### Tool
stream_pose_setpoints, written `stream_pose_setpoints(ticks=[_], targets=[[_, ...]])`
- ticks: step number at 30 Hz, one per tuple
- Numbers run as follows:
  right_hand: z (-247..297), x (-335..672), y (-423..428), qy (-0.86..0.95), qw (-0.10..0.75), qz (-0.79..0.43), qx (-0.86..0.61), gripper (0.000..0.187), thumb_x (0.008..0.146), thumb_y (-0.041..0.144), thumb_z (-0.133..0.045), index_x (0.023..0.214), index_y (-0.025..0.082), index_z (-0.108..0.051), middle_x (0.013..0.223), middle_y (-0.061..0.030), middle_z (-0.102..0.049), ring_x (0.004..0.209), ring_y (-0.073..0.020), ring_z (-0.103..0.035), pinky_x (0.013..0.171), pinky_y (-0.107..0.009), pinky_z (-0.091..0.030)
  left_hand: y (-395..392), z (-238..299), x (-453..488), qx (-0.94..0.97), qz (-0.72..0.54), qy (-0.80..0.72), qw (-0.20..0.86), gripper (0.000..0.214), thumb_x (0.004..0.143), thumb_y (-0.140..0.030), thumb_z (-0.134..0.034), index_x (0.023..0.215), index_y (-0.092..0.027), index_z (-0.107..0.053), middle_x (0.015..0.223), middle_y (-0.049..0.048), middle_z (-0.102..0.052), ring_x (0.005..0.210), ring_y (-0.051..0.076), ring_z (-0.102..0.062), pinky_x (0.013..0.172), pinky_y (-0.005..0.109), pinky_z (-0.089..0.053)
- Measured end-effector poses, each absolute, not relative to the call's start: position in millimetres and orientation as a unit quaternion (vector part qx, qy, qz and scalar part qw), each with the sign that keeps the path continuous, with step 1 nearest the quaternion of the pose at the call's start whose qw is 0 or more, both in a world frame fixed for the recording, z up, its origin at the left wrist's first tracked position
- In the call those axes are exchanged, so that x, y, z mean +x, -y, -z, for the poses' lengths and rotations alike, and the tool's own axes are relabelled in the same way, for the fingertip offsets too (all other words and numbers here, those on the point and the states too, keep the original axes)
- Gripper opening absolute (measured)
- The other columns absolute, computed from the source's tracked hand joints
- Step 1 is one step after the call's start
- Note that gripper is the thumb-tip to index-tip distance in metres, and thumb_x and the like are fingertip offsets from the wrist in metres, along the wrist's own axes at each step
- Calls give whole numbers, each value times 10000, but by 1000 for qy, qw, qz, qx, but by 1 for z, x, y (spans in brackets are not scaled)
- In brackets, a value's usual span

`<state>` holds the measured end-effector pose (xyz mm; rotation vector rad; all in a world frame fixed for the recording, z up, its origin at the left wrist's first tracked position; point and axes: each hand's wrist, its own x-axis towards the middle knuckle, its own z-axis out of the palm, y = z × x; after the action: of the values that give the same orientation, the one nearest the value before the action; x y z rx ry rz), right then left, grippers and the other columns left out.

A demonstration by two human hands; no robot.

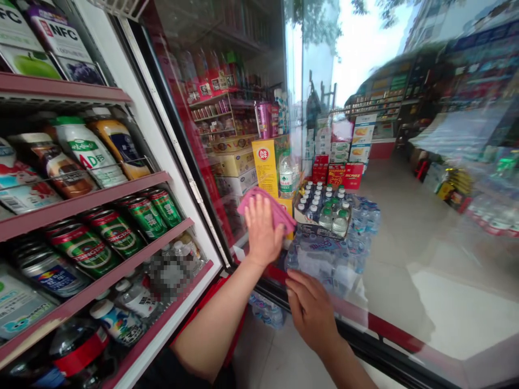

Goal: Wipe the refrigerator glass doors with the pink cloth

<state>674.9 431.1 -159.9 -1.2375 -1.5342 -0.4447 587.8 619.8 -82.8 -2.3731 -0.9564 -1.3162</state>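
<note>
My left hand [263,229] lies against a large glass pane [405,237], pressing a folded pink cloth [279,210] to it. The fingers are stretched over the cloth, which shows above them and to the right. Lower down, my right hand [310,308] is near the pane's black bottom frame [352,332]. Its fingers are slightly bent, with the tips at the lower glass, and I see nothing held in them. Whether the thumb touches the frame is hidden.
At left stands an open drinks cooler with red-edged shelves [133,194], holding green beer cans [109,232] and several bottles. Through or reflected in the glass appear a bottle tray [324,232], wrapped water packs [324,256] and a yellow box [265,167]. Bottled water [267,310] sits on the floor below.
</note>
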Motion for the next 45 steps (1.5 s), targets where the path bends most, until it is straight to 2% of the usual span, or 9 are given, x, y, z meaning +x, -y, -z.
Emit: stream_pose_setpoints(ticks=[7, 16, 18, 22, 27, 33, 39, 42, 45], targets=[[95, 706, -420, 631, 557, 256, -475, 530, 1048, 226, -572, 1575, 185, -544, 1594, -176, -619, 1579, -360, -492, 1236, -636, -523, -690, 72, 563, -655, 579, 477, 86, 809, 1100, -208, -246, 1686, -200, 311, 1841, 185, 39, 1703, 274, 76, 1390, 639, -163], [85, 727, -403, 582, 573, 272, -509, 625, 1105, 321, -460, 1707, 184, -363, 1734, -170, -453, 1671, -383, -317, 1313, -691, -391, -569, 96, 632, -779, 489, 363, 148, 889, 1090, -355, -380, 1731, -242, 225, 1851, 138, 100, 1717, 322, 97, 1385, 680, -147], [82, 732, -397, 575, 574, 272, -516, 635, 1100, 300, -453, 1718, 202, -342, 1736, -156, -454, 1671, -379, -319, 1317, -686, -389, -549, 107, 645, -830, 441, 297, 168, 935, 1071, -405, -457, 1745, -280, 179, 1858, 118, 37, 1718, 342, 78, 1380, 702, -127], [77, 739, -383, 559, 588, 285, -510, 630, 1078, 219, -468, 1700, 203, -373, 1707, -151, -499, 1649, -357, -374, 1311, -655, -419, -538, 112, 648, -914, 315, 183, 179, 824, 1038, -429, -545, 1766, -361, -164, 1819, 69, -287, 1723, 341, -79, 1391, 668, -126], [74, 753, -365, 539, 612, 306, -491, 562, 1049, 199, -559, 1608, 191, -501, 1651, -167, -560, 1601, -353, -460, 1281, -642, -474, -566, 60, 637, -787, 486, 350, 146, 817, 1081, -431, -341, 1763, -103, -32, 1856, 173, -49, 1731, 298, 49, 1403, 597, -95], [73, 767, -353, 528, 612, 315, -498, 468, 1033, 178, -578, 1501, 151, -584, 1578, -204, -620, 1565, -350, -507, 1227, -636, -528, -566, 27, 662, -646, 618, 448, 21, 769, 1063, -360, -265, 1720, 25, -161, 1832, 248, -132, 1734, 284, -59, 1408, 496, -54], [68, 761, -333, 524, 622, 339, -473, 384, 1029, 170, -570, 1406, 132, -632, 1486, -218, -680, 1509, -343, -561, 1189, -617, -556, -508, 52, 699, -759, 575, 286, 106, 796, 1087, -445, -347, 1752, -67, -128, 1834, 234, -122, 1733, 311, 17, 1384, 605, -55], [66, 755, -322, 521, 627, 347, -464, 349, 1028, 178, -561, 1361, 144, -659, 1428, -195, -717, 1445, -328, -614, 1158, -580, -581, -495, 62, 717, -792, 547, 212, 167, 775, 1096, -502, -375, 1747, -115, -212, 1799, 239, -261, 1731, 322, -2, 1370, 651, -50], [63, 752, -317, 513, 637, 355, -453, 299, 1024, 178, -562, 1293, 155, -691, 1371, -167, -750, 1373, -312, -658, 1138, -545, -590, -486, 68, 732, -819, 502, 103, 257, 698, 1090, -528, -447, 1702, -197, -386, 1729, 183, -450, 1731, 291, -71, 1387, 591, -30]])
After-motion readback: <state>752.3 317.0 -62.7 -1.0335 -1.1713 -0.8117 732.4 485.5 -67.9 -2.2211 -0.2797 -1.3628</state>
